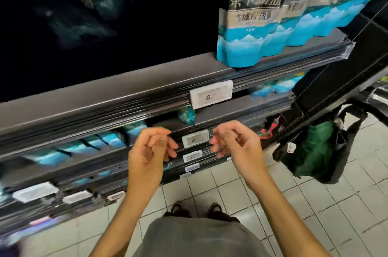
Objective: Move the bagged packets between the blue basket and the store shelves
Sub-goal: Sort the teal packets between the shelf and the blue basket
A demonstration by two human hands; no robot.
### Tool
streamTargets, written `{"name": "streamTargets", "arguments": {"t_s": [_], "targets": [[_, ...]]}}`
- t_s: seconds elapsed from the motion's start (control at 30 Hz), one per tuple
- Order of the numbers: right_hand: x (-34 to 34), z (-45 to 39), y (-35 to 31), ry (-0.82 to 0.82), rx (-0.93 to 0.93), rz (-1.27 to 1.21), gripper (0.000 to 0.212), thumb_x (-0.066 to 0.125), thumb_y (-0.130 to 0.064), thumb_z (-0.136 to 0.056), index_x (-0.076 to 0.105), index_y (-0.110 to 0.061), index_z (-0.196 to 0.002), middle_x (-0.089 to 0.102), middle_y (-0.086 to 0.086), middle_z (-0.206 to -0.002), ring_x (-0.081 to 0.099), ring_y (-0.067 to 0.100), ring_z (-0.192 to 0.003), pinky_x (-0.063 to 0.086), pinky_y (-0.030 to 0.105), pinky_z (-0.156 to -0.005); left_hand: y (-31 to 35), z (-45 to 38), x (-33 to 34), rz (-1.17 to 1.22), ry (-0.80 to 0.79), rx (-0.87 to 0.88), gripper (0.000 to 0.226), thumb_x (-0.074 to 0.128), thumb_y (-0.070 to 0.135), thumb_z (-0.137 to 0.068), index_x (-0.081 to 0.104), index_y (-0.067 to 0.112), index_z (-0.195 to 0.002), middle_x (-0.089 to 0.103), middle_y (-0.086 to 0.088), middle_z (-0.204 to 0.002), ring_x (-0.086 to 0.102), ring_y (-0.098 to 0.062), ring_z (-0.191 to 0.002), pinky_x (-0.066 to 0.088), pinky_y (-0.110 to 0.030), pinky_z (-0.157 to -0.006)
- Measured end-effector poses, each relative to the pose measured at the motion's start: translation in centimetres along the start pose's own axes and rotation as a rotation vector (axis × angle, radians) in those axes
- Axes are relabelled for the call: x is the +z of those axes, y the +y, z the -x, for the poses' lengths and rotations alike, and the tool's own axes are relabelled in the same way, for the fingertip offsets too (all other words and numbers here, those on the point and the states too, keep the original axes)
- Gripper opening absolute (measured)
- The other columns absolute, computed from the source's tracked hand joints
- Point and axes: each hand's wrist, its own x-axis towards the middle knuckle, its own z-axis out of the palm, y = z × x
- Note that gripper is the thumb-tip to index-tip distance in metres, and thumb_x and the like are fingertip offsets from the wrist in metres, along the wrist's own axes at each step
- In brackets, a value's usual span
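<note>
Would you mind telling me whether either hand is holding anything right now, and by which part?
Nothing is held: the left hand and right hand hover with loosely curled fingers in front of the shelves.

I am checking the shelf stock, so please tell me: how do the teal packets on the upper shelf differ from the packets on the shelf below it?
The upper teal packets stand upright in a row at the right end, with their printed fronts in full view. The lower packets sit under the shelf board, so only their tops show, blurred, and they spread further left. Both are blue-and-white bagged goods. Neither the left hand nor the right hand holds one.
</note>
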Motion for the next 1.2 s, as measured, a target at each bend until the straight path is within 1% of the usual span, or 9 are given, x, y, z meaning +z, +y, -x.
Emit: {"name": "streamTargets", "arguments": {"t_s": [0.13,0.23,0.33,0.43,0.63,0.77,0.87,1.07,1.2], "targets": [[0.8,1.8,4.0,-0.069,0.163,0.107,0.016,0.055,-0.006,-0.101,0.067,-0.010,-0.091,0.074,0.004,-0.075,0.067,0.017,-0.064,0.052,0.026,-0.055,-5.6,3.9,-3.7,-0.075,0.077,-0.206,0.014,0.050,0.029,-0.104,0.063,0.025,-0.100,0.071,-0.005,-0.078,0.063,-0.018,-0.061,0.049,-0.031,-0.056],[1.0,3.2,6.6,-0.101,0.257,0.176,0.014,0.056,-0.011,-0.101,0.068,-0.006,-0.095,0.076,0.008,-0.080,0.069,0.019,-0.067,0.053,0.027,-0.056,-8.2,7.0,-6.3,-0.111,0.146,-0.349,0.019,0.043,0.021,-0.107,0.061,0.023,-0.102,0.073,-0.001,-0.080,0.063,-0.016,-0.062,0.046,-0.026,-0.054],[1.3,4.4,8.7,-0.145,0.347,0.237,0.014,0.058,-0.013,-0.101,0.068,-0.005,-0.096,0.076,0.012,-0.083,0.069,0.020,-0.069,0.053,0.029,-0.058,-9.3,9.6,-8.0,-0.134,0.226,-0.439,0.023,0.041,0.031,-0.107,0.062,0.031,-0.098,0.073,-0.004,-0.086,0.065,-0.019,-0.068,0.047,-0.030,-0.057],[1.6,5.2,10.0,-0.239,0.390,0.292,0.014,0.058,-0.017,-0.101,0.067,-0.009,-0.094,0.075,0.014,-0.085,0.069,0.022,-0.072,0.053,0.033,-0.062,-9.6,11.8,-9.1,-0.161,0.322,-0.484,0.021,0.043,0.037,-0.105,0.061,0.029,-0.097,0.073,-0.001,-0.087,0.067,-0.016,-0.068,0.049,-0.026,-0.057],[2.7,5.7,12.1,-0.487,0.396,0.404,0.014,0.054,-0.006,-0.102,0.066,-0.004,-0.097,0.073,0.018,-0.085,0.067,0.022,-0.069,0.053,0.024,-0.057,-9.8,17.7,-9.9,-0.147,0.618,-0.559,0.019,0.047,0.027,-0.107,0.063,0.016,-0.110,0.074,0.001,-0.086,0.068,-0.014,-0.070,0.051,-0.025,-0.058],[4.4,6.6,14.1,-0.706,0.457,0.499,0.014,0.055,-0.011,-0.101,0.067,-0.009,-0.093,0.074,0.004,-0.078,0.069,0.019,-0.070,0.053,0.026,-0.058,-8.8,22.9,-9.1,-0.071,0.847,-0.605,0.018,0.045,0.013,-0.106,0.063,0.014,-0.102,0.073,-0.001,-0.078,0.065,-0.012,-0.061,0.047,-0.024,-0.052],[6.6,7.3,15.1,-0.869,0.451,0.560,0.016,0.056,-0.013,-0.100,0.067,-0.019,-0.090,0.075,-0.002,-0.077,0.070,0.012,-0.068,0.052,0.021,-0.055,-7.8,27.3,-8.6,-0.021,0.983,-0.634,0.018,0.048,0.016,-0.106,0.064,0.009,-0.106,0.072,-0.004,-0.081,0.066,-0.015,-0.064,0.047,-0.029,-0.056],[14.7,9.2,15.8,-1.206,0.361,0.634,0.019,0.054,-0.014,-0.097,0.067,-0.024,-0.088,0.074,0.001,-0.077,0.069,0.013,-0.067,0.049,0.026,-0.054,-8.7,34.6,-8.1,0.082,1.350,-0.705,0.021,0.049,0.012,-0.105,0.065,-0.001,-0.106,0.070,-0.007,-0.076,0.062,-0.014,-0.058,0.046,-0.027,-0.052],[22.0,11.4,15.9,-1.348,0.273,0.649,0.009,0.061,-0.013,-0.097,0.069,-0.013,-0.092,0.071,-0.005,-0.068,0.065,0.006,-0.060,0.052,0.023,-0.052,-9.7,38.2,-8.5,0.116,1.556,-0.682,0.019,0.049,0.013,-0.105,0.067,0.009,-0.099,0.070,-0.008,-0.078,0.062,-0.023,-0.066,0.047,-0.031,-0.055]]}}
